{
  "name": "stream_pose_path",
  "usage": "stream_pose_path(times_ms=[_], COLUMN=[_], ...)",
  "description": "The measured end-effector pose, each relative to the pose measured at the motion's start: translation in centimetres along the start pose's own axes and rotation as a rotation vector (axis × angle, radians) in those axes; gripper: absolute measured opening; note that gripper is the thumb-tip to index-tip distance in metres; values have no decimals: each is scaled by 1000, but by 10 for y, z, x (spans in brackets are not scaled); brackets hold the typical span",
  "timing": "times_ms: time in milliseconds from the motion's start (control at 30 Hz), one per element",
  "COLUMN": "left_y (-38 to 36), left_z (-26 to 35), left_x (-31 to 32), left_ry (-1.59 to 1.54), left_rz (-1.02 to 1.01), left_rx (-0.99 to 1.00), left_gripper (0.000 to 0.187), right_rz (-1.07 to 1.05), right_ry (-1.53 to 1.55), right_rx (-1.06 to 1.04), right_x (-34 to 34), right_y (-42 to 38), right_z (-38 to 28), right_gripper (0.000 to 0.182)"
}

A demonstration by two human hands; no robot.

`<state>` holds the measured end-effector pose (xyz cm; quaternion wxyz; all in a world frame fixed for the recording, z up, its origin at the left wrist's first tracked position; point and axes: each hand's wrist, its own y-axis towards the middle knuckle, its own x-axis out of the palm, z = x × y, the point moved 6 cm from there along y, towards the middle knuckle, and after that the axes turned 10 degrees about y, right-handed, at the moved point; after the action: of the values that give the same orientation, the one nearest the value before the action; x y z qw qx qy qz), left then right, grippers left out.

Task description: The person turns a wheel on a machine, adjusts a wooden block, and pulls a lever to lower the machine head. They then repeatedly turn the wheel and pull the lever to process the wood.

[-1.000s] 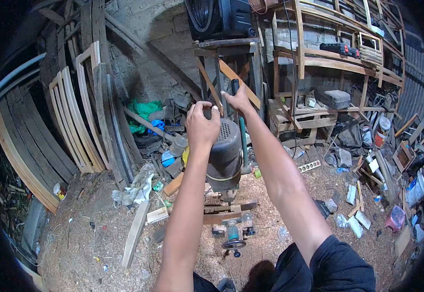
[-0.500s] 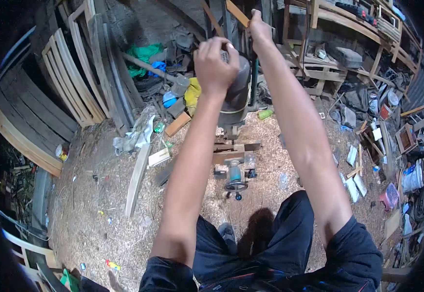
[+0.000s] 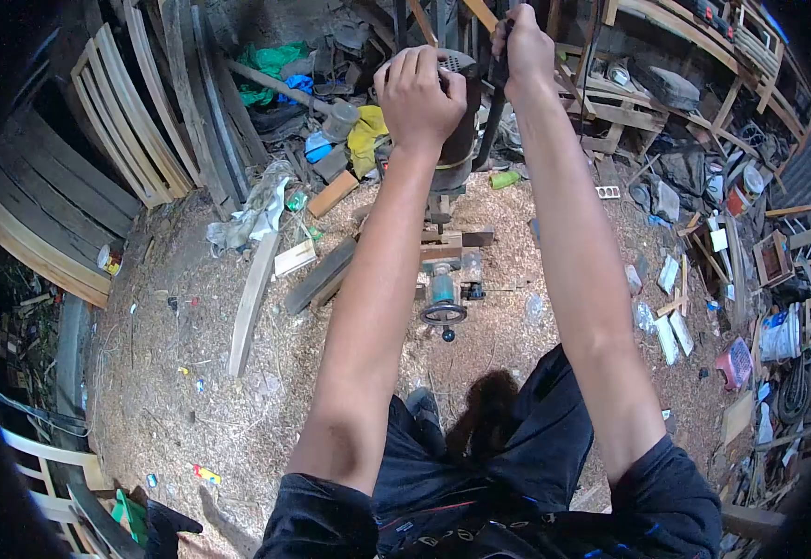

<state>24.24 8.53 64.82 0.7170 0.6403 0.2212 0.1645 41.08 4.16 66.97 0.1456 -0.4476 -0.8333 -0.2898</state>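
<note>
An upright machine with a grey cylindrical motor housing [image 3: 454, 154] stands before me. My left hand [image 3: 421, 101] is on top of that housing, its fingers curled over the vented top edge. To the right, my right hand [image 3: 528, 51] is closed round a dark lever [image 3: 494, 110] that runs down beside the housing. Below sits the machine's bed with a clamped piece of wood [image 3: 441, 252], a teal vise body [image 3: 442, 286] and a round handwheel [image 3: 444, 313]. My left fingertips are partly hidden.
Wood shavings cover the floor [image 3: 191, 410]. Curved boards [image 3: 126, 112] lean at the left. Loose timber [image 3: 255, 303], a yellow cloth [image 3: 366, 140] and a hammer-like tool [image 3: 338, 121] lie near the machine. Scrap and a pink basket [image 3: 733, 363] line the right side.
My right hand has shifted up and right, the dark lever now showing beside it. My left hand stays on the housing. The whole view has tilted slightly, moving the floor items upward.
</note>
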Motion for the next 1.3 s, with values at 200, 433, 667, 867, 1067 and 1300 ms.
stream_pose_path(times_ms=[200,433,667,867,1067,1300], left_y=[-1,-6,-12,-16,-22,-14], left_z=[-1,-5,-7,-8,-8,0], left_x=[0,2,2,3,1,-10], left_ry=[-28,-71,-80,-106,-105,-115], left_rz=[48,82,98,86,101,4], left_rx=[11,4,3,11,35,17], left_gripper=[18,18,19,20,20,18], right_rz=[-99,-81,-124,-164,-225,-273], right_ry=[130,302,363,333,327,291], right_rx=[-70,-56,-130,-172,-182,-255], right_x=[-7,-10,-26,-44,-64,-91], right_y=[-2,-53,-84,-115,-151,-198], right_z=[11,-5,-4,-2,4,18], right_gripper=[31,19,23,29,28,25])
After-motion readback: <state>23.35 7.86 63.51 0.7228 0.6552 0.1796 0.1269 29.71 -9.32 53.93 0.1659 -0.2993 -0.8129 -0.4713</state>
